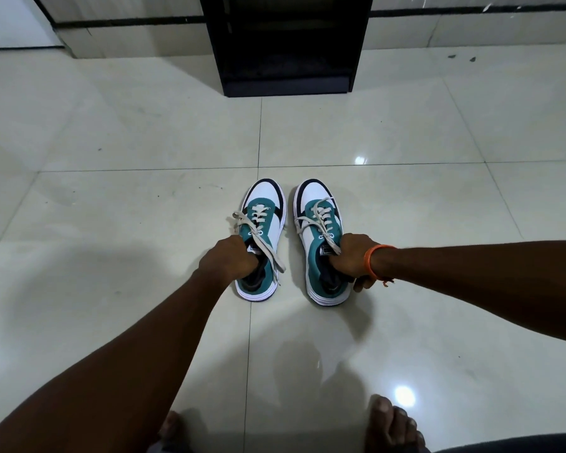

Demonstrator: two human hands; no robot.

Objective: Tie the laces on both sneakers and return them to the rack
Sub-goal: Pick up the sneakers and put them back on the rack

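Observation:
Two teal, white and black sneakers stand side by side on the tiled floor, toes pointing away from me. My left hand (227, 261) grips the left sneaker (264, 204) at its collar, fingers tucked inside the opening. My right hand (350, 259), with an orange band at the wrist, grips the right sneaker (317, 204) the same way. Both pairs of cream laces lie across the tongues in loose bows, with ends trailing over the sides. The black shoe rack (286, 44) stands against the wall straight ahead, beyond the sneakers.
Glossy cream floor tiles (111, 191) spread all around. My bare feet (394, 426) show at the bottom edge. A pale wall with a dark stripe runs behind the rack, and a white door panel (10, 21) sits at the far left.

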